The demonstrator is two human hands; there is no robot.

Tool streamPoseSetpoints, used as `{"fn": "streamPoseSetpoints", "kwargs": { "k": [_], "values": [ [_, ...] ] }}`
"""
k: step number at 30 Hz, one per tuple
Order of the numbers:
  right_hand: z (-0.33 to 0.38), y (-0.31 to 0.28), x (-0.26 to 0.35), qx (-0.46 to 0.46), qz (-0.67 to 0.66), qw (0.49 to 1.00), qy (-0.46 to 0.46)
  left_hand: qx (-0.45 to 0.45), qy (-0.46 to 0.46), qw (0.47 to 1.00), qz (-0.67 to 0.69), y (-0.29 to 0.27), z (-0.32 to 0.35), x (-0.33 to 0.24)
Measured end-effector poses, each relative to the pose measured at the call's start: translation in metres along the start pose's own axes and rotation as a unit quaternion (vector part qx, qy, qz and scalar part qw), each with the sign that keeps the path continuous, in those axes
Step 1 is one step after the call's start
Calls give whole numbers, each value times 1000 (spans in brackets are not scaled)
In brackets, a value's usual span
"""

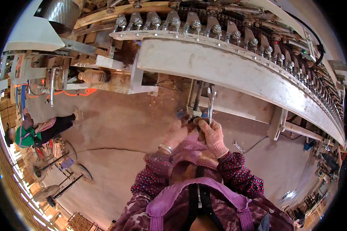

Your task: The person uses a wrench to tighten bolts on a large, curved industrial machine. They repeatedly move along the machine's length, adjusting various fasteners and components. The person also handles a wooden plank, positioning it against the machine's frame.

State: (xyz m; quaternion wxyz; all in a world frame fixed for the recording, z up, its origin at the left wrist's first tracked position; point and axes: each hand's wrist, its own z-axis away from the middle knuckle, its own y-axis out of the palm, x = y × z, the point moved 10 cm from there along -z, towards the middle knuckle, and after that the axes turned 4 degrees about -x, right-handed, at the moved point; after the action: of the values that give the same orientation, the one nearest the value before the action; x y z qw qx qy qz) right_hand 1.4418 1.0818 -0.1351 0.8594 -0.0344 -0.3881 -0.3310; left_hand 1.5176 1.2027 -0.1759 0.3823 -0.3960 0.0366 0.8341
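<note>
Both my hands wear pale knitted gloves and meet in front of me, below the long machine beam (216, 71). My right hand (213, 136) is closed around the lower end of a shiny metal wrench (211, 104), whose head points up toward the beam. Close beside it, my left hand (174, 134) has its fingers drawn together at a small dark part, too hidden to name. Just beyond my fingers is a pale metal bracket (194, 112) with a dark upright rod (197, 94) under the beam.
Along the beam runs a row of spring-loaded bolts (174, 22). Another wrench-like tool (238, 147) lies on the floor to the right, near a thin cable. A plastic bottle (93, 76) rests on the frame at left. Farther left are a person (34, 133) and stand fans (58, 192).
</note>
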Motion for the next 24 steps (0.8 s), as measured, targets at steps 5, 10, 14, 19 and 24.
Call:
{"fn": "streamPoseSetpoints", "kwargs": {
  "k": [5,10,14,19,24],
  "values": [
    [0,2,1,3,-4,1000,10,85,-36,961,259,21,-3,12],
    [3,-1,-6,-7,-11,1000,13,-62,44,997,17,3,-1,17],
    [8,-17,-3,-29,28,999,31,-49,-15,993,-105,0,18,-21],
    [30,-74,4,12,336,942,20,-25,-41,961,274,9,3,14],
    [40,-78,5,96,569,817,-13,-34,-46,938,343,14,4,15]
  ]
}}
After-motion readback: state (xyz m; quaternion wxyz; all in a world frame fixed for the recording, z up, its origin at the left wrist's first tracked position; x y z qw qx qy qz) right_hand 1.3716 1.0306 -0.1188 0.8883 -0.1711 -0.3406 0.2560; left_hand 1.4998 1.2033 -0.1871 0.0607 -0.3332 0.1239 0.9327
